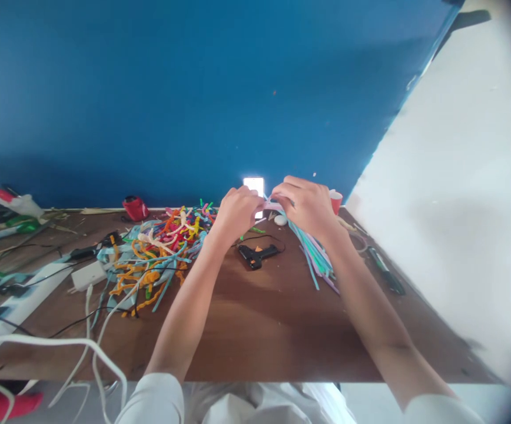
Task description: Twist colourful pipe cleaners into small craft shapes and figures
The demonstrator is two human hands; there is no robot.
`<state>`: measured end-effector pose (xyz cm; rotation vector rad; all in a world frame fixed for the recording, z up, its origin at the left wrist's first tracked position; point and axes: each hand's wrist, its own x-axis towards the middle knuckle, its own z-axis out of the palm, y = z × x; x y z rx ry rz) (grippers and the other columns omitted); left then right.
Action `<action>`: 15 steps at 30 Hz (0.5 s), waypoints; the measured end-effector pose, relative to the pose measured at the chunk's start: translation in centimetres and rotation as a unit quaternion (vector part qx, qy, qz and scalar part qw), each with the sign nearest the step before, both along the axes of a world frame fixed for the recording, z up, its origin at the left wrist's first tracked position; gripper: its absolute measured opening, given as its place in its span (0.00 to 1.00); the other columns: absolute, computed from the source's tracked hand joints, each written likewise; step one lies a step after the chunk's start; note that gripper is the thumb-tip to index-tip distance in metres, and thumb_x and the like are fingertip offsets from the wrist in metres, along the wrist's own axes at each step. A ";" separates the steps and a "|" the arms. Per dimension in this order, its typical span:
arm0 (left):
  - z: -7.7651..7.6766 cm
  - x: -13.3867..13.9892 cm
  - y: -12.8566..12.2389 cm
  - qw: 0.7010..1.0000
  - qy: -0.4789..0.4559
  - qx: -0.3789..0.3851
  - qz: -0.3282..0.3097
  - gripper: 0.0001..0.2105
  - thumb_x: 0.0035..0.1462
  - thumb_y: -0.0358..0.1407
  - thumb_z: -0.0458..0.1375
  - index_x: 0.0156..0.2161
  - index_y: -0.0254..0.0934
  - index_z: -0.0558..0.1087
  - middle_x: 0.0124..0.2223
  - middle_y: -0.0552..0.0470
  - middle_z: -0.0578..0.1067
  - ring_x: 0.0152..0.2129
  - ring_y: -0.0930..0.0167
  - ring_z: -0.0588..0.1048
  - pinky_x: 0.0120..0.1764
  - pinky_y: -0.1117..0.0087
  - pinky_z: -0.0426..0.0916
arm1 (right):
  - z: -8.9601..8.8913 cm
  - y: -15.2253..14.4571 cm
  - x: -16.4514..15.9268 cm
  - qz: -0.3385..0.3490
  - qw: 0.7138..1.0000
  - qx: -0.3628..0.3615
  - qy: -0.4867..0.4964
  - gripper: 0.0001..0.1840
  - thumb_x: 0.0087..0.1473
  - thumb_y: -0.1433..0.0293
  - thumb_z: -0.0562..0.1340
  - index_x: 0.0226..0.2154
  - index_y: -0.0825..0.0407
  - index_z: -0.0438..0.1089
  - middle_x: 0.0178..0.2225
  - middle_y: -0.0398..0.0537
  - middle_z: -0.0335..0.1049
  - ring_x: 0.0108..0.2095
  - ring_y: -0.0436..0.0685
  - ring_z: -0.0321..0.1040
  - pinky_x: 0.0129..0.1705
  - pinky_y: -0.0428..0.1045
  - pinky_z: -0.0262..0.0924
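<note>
My right hand (305, 207) is closed around a bundle of pastel pipe cleaners (317, 253), light blue, green and pink, whose loose ends trail down toward me over the brown table (255, 330). My left hand (236, 213) pinches the upper end of the same bundle, right beside the right hand. Both hands are raised a little above the table's far middle. Just below them lies a black glue gun (256, 255) with its cord.
A heap of multicoloured pipe cleaners (162, 247) covers the table's left middle. White cables and a power strip (21, 294) lie at the left. A red cup (335, 200), a red object (135, 208) and a blue wall stand behind; a white wall is at the right.
</note>
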<state>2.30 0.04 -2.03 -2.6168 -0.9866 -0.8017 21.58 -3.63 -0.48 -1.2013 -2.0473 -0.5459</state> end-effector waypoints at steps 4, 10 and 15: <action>-0.1 -0.2 0.6 0.983 -0.022 -0.073 -0.167 0.10 0.63 0.31 0.55 0.34 0.38 0.79 0.37 0.48 0.80 0.38 0.66 0.74 0.42 0.65 0.62 | 0.8 -0.3 1.3 0.067 0.991 -0.098 0.068 0.10 0.59 0.69 0.61 0.30 0.48 0.77 0.30 0.45 0.74 0.31 0.52 0.66 0.32 0.49 0.49; 0.5 -0.2 -0.6 0.890 -0.213 -0.276 -0.294 0.09 0.59 0.42 0.63 0.33 0.39 0.81 0.33 0.48 0.80 0.32 0.69 0.76 0.37 0.69 0.67 | 1.2 -0.2 3.0 0.214 0.914 -0.245 0.243 0.10 0.53 0.61 0.68 0.29 0.51 0.78 0.28 0.45 0.75 0.29 0.54 0.67 0.31 0.50 0.56; 0.7 0.4 -1.3 0.819 -0.373 -0.335 -0.280 0.14 0.57 0.47 0.65 0.31 0.36 0.80 0.28 0.49 0.79 0.25 0.74 0.74 0.31 0.73 0.67 | 1.1 -0.5 2.1 0.191 0.927 -0.213 0.243 0.10 0.53 0.63 0.67 0.29 0.52 0.78 0.27 0.46 0.74 0.27 0.53 0.65 0.29 0.49 0.54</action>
